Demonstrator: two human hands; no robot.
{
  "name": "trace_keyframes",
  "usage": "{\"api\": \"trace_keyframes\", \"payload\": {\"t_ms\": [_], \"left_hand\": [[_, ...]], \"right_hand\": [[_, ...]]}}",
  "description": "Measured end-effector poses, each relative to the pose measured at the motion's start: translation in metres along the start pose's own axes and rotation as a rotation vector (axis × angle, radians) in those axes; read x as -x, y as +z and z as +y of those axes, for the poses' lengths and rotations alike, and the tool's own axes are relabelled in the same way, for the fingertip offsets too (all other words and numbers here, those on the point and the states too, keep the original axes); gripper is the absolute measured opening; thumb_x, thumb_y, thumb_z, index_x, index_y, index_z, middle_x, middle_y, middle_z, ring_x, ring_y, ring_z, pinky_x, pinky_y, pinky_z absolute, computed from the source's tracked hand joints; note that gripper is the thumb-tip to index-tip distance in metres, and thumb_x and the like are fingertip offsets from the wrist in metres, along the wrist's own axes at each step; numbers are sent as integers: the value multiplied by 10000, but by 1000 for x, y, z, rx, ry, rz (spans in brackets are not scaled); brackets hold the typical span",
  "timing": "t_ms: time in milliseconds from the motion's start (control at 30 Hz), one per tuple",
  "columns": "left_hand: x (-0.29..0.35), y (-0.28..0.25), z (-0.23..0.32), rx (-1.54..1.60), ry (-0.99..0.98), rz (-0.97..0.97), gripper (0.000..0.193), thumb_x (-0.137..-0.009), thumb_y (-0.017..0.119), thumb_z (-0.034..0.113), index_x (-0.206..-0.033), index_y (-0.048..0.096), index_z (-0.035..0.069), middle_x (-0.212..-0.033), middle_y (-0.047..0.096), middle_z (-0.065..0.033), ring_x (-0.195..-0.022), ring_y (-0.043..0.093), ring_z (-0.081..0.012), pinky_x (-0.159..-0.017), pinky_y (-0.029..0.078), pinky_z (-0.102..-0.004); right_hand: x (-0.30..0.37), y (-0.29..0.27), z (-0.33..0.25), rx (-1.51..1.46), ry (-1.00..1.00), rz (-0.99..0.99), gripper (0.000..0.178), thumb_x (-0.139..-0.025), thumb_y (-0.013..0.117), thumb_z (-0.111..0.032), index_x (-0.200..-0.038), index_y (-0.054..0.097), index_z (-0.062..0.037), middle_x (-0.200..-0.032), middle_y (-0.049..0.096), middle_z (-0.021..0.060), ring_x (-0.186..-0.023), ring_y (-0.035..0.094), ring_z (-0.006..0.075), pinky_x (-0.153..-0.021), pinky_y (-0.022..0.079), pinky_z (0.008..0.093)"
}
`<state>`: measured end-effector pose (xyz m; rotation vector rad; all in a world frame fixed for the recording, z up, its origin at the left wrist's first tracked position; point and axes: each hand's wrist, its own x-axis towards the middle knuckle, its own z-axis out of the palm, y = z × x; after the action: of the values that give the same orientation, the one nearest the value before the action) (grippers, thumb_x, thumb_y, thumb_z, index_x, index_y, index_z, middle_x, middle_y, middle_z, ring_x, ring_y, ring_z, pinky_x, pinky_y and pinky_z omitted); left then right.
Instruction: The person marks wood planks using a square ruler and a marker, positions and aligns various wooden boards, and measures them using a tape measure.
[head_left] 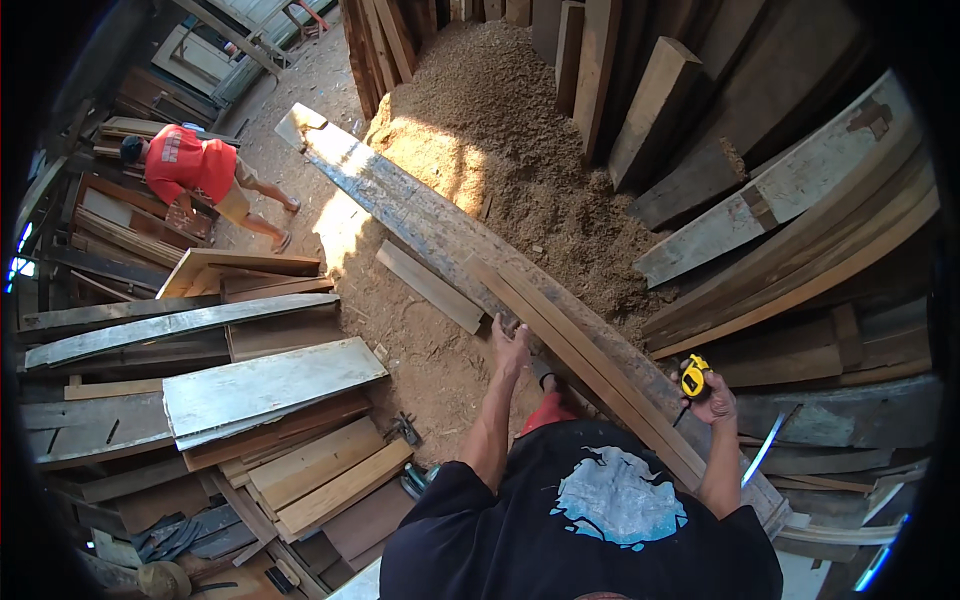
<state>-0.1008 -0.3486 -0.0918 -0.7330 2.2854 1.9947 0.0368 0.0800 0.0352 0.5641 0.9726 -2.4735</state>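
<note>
A long brown wooden board (pixel 590 365), which looks like two narrow lengths side by side, lies along a worn, paint-stained plank bench (pixel 420 210). My left hand (pixel 512 345) is closed at the board's left edge; its fingertips are partly in shadow. Past that hand, a shorter pale piece of wood (pixel 432 288) lies beside the bench. In my right hand (pixel 712 402), to the right of the board's near end, is a yellow and black tape measure (pixel 694 376). A bright, thin curved strip (pixel 765 445), perhaps the tape's blade, shows beside my right wrist.
Sawdust (pixel 490 110) is heaped beyond the bench. Thick planks (pixel 655 110) lean at the right. Stacked boards, one a white panel (pixel 275 385), fill the left, with a dark clamp-like tool (pixel 407 428) near them. A person in a red shirt (pixel 190 165) bends over wood at far left.
</note>
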Motion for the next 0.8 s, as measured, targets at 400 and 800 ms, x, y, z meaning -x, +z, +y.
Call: {"api": "trace_keyframes", "payload": {"t_ms": [400, 800], "left_hand": [[4, -15, 110, 500, -334, -575, 278, -985, 699, 125, -1223, 624, 3, -1047, 673, -9, -894, 615, -70, -795, 527, -227], [-91, -51, 72, 469, -206, -182, 151, -967, 721, 124, -1053, 638, 32, -861, 668, 0, -726, 607, -84, -690, 520, -247]], "right_hand": [[-222, 267, -13, 1622, -12, -377, 583, -781, 765, -463, -1165, 616, -51, -988, 694, 170, -964, 682, 326, -769, 510, 436], [-340, 297, -18, 2099, -239, -318, 568, -690, 805, -404, -1168, 646, -141, -1076, 631, 138, -1043, 558, 354, -909, 439, 475]]}}
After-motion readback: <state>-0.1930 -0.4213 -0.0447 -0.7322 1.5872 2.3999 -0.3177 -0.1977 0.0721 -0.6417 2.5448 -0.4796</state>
